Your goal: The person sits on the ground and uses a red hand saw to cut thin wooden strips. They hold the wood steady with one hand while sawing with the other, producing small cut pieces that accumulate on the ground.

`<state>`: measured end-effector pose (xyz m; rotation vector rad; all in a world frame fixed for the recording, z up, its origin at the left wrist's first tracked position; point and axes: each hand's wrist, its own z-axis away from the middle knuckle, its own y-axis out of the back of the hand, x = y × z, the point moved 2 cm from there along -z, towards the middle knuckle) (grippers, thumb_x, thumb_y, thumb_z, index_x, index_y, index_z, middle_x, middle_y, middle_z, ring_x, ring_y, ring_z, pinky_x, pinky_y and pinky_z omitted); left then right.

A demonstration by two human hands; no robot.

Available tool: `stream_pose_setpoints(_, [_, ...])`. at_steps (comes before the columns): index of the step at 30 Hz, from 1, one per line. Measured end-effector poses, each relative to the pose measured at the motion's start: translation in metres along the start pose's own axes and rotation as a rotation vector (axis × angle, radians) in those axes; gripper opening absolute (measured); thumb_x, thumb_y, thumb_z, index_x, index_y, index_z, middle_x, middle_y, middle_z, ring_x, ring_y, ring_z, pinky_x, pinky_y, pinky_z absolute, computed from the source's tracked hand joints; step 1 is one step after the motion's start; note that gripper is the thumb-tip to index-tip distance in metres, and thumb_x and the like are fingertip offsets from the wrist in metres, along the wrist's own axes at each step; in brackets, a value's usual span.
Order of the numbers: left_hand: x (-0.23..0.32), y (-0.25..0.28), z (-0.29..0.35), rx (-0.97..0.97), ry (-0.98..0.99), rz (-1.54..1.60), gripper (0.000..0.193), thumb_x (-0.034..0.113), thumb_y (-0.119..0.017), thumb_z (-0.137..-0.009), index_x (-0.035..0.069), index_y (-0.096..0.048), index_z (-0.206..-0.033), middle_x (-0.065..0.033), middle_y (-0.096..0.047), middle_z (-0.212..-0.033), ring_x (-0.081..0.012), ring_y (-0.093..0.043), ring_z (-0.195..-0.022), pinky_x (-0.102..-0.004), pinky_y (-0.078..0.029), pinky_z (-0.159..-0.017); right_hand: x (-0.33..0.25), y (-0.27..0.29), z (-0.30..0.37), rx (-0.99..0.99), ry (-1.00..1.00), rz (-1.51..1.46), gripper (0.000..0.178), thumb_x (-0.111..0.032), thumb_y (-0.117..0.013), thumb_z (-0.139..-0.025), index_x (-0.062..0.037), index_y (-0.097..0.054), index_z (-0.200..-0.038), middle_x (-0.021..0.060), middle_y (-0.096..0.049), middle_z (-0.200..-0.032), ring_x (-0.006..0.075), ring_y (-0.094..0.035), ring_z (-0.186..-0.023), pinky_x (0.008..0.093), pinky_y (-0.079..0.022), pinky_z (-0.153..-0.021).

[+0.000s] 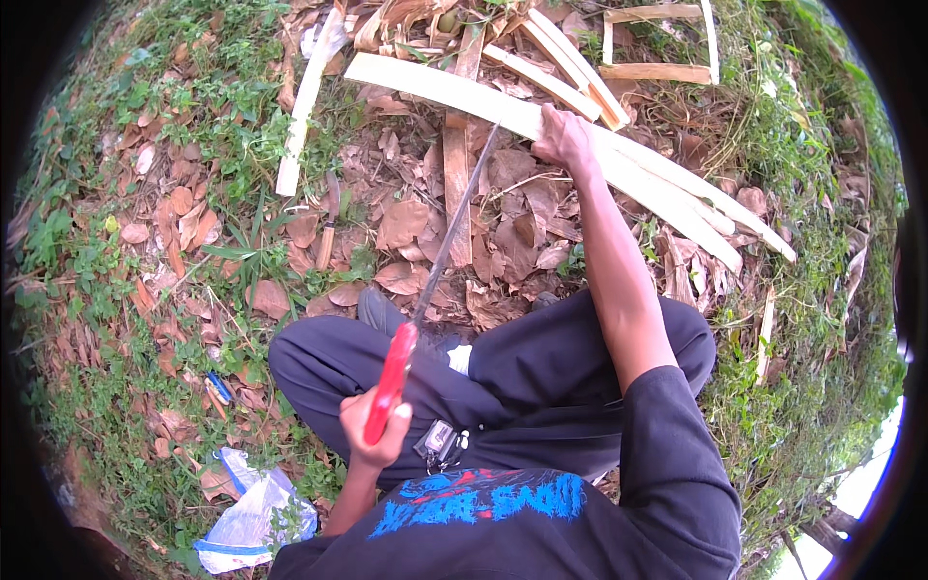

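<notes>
My left hand is closed around the red handle of a handsaw, low in front of my lap. Its long, narrow blade slants up and right, and the tip meets the near edge of a pale wooden plank. My right hand grips that plank just right of the blade tip, with the fingers partly hidden. Under the plank, a brown wooden board lies lengthwise on the dry leaves. The pale plank slopes down to the right, beside another long pale strip.
A wooden-handled knife and a pale strip lie to the left. Wood pieces and a rectangular wooden frame lie at the far side. A plastic bag and a blue-ended object rest at lower left.
</notes>
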<state>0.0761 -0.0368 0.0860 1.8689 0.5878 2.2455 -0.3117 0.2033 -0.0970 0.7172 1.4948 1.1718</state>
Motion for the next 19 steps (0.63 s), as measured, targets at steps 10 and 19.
stream_pose_setpoints(10, [-0.010, 0.102, -0.070, 0.462, -0.378, -0.391, 0.016, 0.013, -0.063, -0.085, -0.002, -0.060, -0.087, -0.0044, -0.047, -0.058, -0.0125, -0.045, -0.048, -0.0285, -0.034, -0.047, 0.000, 0.000, 0.011, 0.145, 0.123, -0.109, 0.044, -0.013, -0.061, -0.066, -0.0088, -0.054, -0.110, 0.0144, -0.061, -0.107, 0.0344, -0.060, -0.104, 0.0425, -0.050, -0.085])
stream_pose_setpoints(19, [-0.104, 0.155, -0.140, 0.181, -0.152, -0.751, 0.023, 0.019, -0.068, -0.081, 0.002, -0.058, -0.092, -0.0257, -0.060, -0.077, -0.0403, -0.063, -0.071, -0.0474, -0.048, -0.064, 0.011, 0.077, 0.012, -0.317, 0.001, -0.145, 0.041, -0.012, -0.055, -0.075, -0.0057, -0.064, -0.114, 0.0183, -0.068, -0.104, 0.0319, -0.064, -0.091, 0.0424, -0.048, -0.083])
